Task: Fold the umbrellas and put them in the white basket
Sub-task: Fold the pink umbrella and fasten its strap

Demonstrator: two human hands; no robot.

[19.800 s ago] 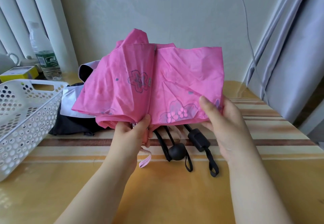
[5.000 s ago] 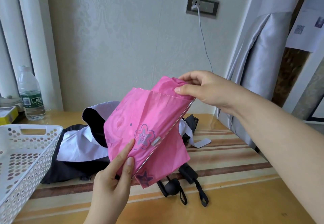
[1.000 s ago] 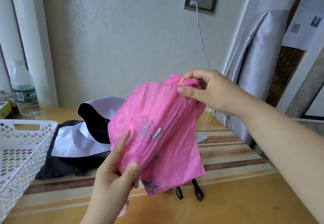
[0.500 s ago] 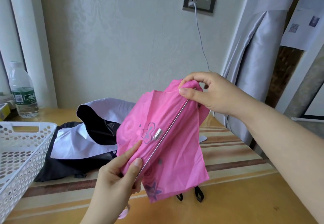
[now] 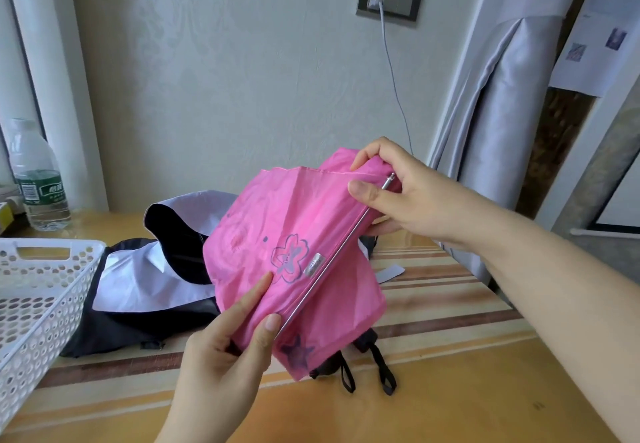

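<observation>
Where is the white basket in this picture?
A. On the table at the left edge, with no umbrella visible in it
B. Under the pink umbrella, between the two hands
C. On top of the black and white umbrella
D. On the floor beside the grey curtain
A: the white basket stands on the table at the left edge, and the part in view holds no umbrella.

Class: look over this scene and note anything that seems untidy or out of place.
The black and white umbrella sprawls unfolded on the table beside the white basket. The pink umbrella, held in both hands, is only half folded.
</observation>
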